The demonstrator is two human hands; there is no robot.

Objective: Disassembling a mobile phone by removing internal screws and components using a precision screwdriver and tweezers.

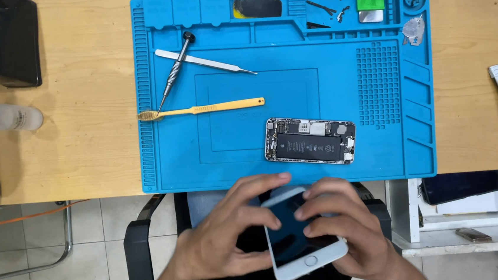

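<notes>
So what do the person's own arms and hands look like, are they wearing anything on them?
Both are bare: the left hand and right hand have no gloves, rings or watch that I can see. The forearms show no sleeves as far as the picture's edge. The fingers carry no tape or markings.

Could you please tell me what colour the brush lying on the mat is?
The brush is yellow, seen in the head view.
</notes>
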